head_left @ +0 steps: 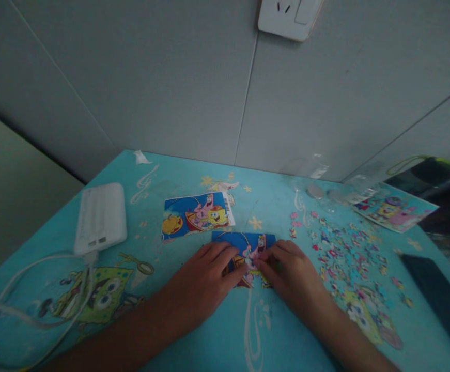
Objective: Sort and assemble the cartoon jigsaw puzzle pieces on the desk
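Observation:
A small cartoon jigsaw puzzle (pixel 246 247), partly assembled, lies on the turquoise table (pixel 194 170) in front of me. My left hand (pixel 205 276) rests flat on its left edge, fingers stretched toward the picture. My right hand (pixel 289 271) sits on its right side with fingertips pinched over the puzzle's middle; what they pinch is too small to make out. Just behind the puzzle lies a printed reference picture (pixel 197 213) of the same cartoon scene. Several loose puzzle pieces (pixel 344 253) are scattered to the right of my right hand.
A white power bank (pixel 101 217) with a cable (pixel 23 268) lies at the left. A clear plastic tube and cap (pixel 317 178) sit near the wall. Another cartoon card (pixel 395 209) lies at far right, a dark phone (pixel 437 299) at the right edge. A wall socket (pixel 289 15) is above.

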Available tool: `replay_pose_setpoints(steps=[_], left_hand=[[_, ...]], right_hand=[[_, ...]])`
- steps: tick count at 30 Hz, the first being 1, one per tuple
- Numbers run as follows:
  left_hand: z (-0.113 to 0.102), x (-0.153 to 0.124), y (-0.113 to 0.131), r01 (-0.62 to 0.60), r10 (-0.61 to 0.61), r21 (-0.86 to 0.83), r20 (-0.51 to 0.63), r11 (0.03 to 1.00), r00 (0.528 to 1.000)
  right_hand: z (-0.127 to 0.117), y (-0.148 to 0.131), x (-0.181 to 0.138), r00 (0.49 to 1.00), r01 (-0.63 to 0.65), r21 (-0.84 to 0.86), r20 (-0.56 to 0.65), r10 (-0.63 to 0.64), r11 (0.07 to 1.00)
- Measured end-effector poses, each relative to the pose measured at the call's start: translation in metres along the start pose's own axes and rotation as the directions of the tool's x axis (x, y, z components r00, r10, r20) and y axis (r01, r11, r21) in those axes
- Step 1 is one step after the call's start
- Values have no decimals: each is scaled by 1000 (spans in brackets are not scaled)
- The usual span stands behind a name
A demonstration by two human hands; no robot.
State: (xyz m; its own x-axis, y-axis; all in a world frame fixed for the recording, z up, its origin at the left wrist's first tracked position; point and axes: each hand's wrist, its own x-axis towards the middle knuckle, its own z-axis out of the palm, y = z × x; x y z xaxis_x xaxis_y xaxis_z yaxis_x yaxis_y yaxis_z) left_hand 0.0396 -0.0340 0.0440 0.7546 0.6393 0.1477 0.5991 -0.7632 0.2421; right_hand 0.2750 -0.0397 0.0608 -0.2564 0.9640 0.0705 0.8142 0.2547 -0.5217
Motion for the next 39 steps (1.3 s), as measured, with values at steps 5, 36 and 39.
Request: replay_pose_setpoints(steps=[5, 36, 39], left_hand=[[-1, 2, 0, 0, 0, 3, -12, 1000, 1000], [-2, -1, 0, -2, 2, 8, -10, 1000, 1000], [-1, -1, 0, -7, 6, -6, -14, 1000, 1000]], right_hand=[[-2, -2, 0, 998, 34, 108, 55, -40, 994], [4, 3, -1, 994, 109, 47, 18, -110, 993], [-1, 4, -2, 995, 98, 40, 22, -99, 994]])
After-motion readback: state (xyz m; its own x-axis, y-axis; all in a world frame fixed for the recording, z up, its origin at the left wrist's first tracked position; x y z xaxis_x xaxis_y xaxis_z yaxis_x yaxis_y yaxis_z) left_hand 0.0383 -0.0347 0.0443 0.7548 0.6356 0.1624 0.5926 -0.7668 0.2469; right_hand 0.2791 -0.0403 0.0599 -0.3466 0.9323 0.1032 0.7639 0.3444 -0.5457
